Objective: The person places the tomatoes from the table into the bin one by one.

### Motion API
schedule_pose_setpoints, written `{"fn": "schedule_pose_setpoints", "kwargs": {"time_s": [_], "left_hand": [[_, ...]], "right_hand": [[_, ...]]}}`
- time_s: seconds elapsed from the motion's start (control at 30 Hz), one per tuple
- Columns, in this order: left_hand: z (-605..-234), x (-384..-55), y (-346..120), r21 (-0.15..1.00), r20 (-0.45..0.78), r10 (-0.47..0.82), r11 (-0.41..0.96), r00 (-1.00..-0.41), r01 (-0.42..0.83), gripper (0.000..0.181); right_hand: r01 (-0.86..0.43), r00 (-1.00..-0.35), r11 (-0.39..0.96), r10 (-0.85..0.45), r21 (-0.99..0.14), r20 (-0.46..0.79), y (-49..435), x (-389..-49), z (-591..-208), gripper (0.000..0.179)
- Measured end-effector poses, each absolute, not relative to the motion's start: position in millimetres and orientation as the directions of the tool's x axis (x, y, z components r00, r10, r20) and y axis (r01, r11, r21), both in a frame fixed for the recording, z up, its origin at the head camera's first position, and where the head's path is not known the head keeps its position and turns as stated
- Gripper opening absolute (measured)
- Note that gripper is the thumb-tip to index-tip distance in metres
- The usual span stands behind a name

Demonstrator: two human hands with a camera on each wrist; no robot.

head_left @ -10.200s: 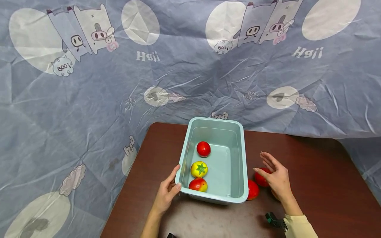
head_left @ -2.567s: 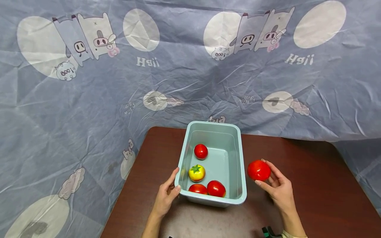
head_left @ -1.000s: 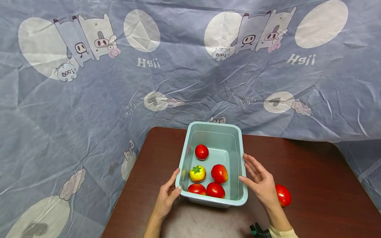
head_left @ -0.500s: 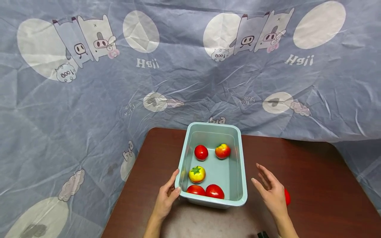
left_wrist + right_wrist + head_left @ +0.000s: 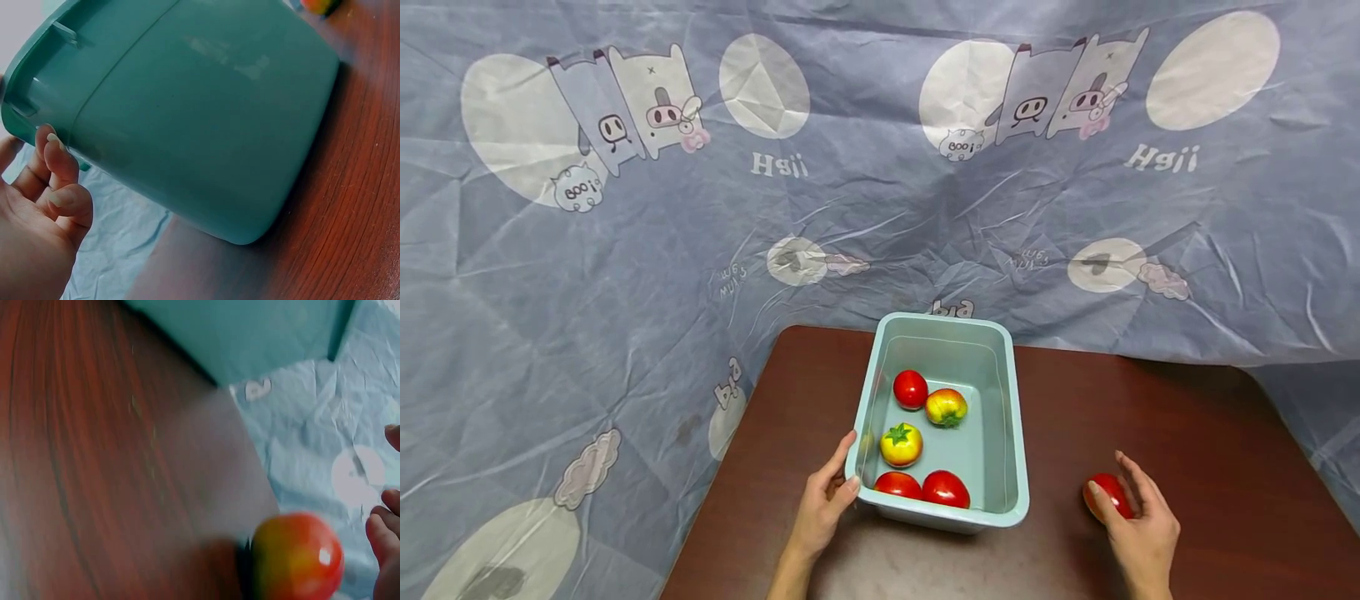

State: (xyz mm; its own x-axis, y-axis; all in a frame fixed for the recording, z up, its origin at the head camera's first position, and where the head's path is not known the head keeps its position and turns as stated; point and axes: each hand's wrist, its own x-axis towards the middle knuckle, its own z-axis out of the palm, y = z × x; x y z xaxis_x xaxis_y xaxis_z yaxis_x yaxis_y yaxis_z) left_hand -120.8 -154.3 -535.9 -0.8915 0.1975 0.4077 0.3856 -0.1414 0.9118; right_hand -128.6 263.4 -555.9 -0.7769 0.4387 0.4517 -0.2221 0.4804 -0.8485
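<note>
My left hand (image 5: 822, 504) grips the near left corner of a pale blue-green plastic bin (image 5: 1019, 433), thumb on the rim. The left wrist view shows that hand's fingers (image 5: 61, 164) curled under the lip. Inside the bin lie several tomatoes, some plain red, others yellow-red with green leaf tops, such as the one (image 5: 946, 407) in the middle. Right of the bin, my right hand (image 5: 1142, 529) spreads around a red tomato (image 5: 1108, 485) on the table. In the right wrist view, a gap separates its fingers (image 5: 384, 534) from this red-yellow tomato (image 5: 297, 556).
The bin stands on a dark reddish-brown wooden table (image 5: 1217, 467). A grey-blue cartoon-printed cloth (image 5: 880, 167) hangs behind the table and down its left side. Bare tabletop shows between the bin and the right hand.
Two tomatoes have gone from the right hand into the bin; the latest rolled to the back, then towards the middle. The right hand moved right to the tomato on the table. The left hand stayed.
</note>
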Motion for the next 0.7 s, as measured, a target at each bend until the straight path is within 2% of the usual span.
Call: {"fn": "schedule_pose_setpoints", "kwargs": {"time_s": [0.2,0.33,0.47,0.7], "left_hand": [[-535,-121,-154,0.903,0.425,0.2,-0.155,-0.883,0.4,0.056],[-535,-120,-155,0.906,0.421,0.191,-0.131,-0.887,0.402,0.056],[-535,-121,-156,0.909,0.415,0.188,-0.12,-0.89,0.398,0.056],[-538,-122,-156,0.911,0.412,0.199,-0.115,-0.889,0.396,0.057]], "right_hand": [[-0.131,-0.709,0.592,0.504,-0.795,0.492,284,-122,-578,0.069],[-0.026,-0.704,0.647,0.529,-0.762,0.474,287,-117,-592,0.072],[0.082,-0.735,0.595,0.578,-0.799,0.355,286,-116,-602,0.074],[0.237,-0.783,0.365,0.621,-0.9,0.045,284,-117,-612,0.083]]}}
